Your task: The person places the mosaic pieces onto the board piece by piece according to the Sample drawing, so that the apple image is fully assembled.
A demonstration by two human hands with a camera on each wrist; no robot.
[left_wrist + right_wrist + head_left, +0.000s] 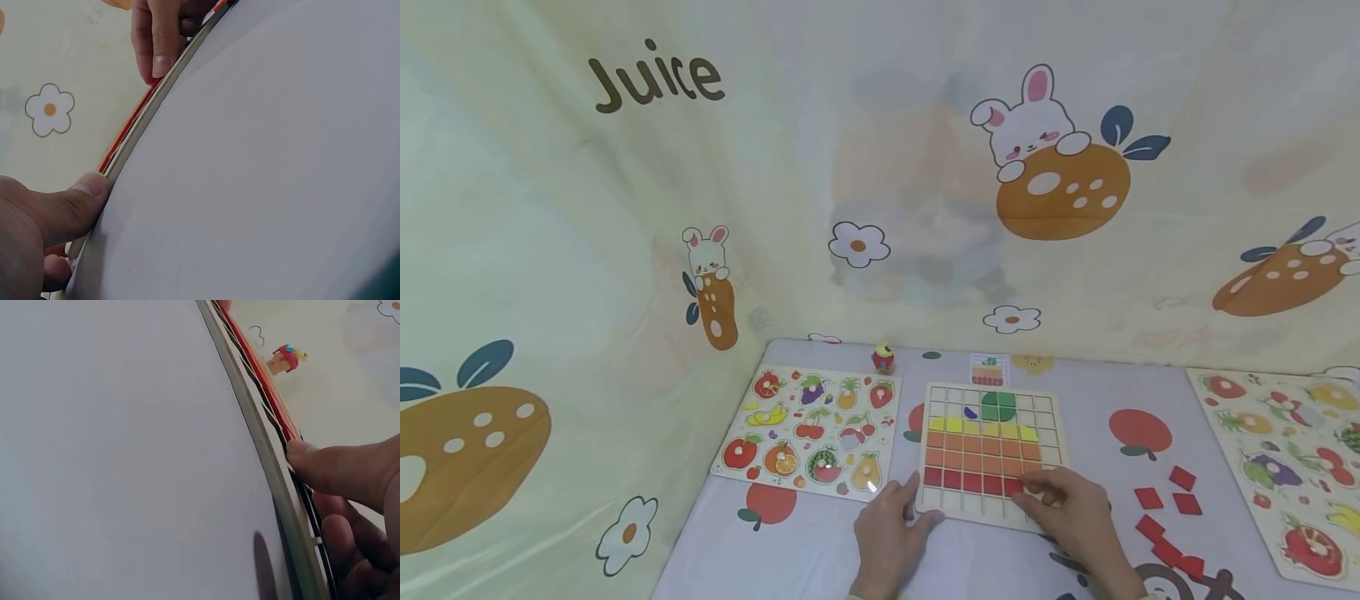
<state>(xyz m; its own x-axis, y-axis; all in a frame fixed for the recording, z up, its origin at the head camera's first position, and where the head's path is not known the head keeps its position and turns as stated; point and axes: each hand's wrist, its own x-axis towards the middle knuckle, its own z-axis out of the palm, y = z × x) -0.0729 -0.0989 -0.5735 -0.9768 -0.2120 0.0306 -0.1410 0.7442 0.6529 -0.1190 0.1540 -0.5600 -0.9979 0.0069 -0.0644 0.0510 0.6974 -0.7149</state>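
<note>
A white gridded puzzle board (pixel 983 503) lies flat in the head view, filled in part with rows of yellow, orange and red square tiles and a green shape near the top. My left hand (pixel 889 533) grips its near-left corner, index finger along the left side and thumb at the near edge. At the right end of the red row, my right hand (pixel 1070 510) pinches a red square tile (pixel 1012 487) between thumb and index finger. In the right wrist view the right thumb (pixel 337 469) lies against the board's edge; the other fingers are curled.
Loose red tiles (pixel 1187 504) lie right of the board. Fruit puzzle boards stand at the left (pixel 808 433) and right (pixel 1270 467). Behind the board are a pattern card (pixel 988 369) and a small red-and-yellow figure (pixel 883 359). A printed curtain (pixel 917 317) hangs behind the table.
</note>
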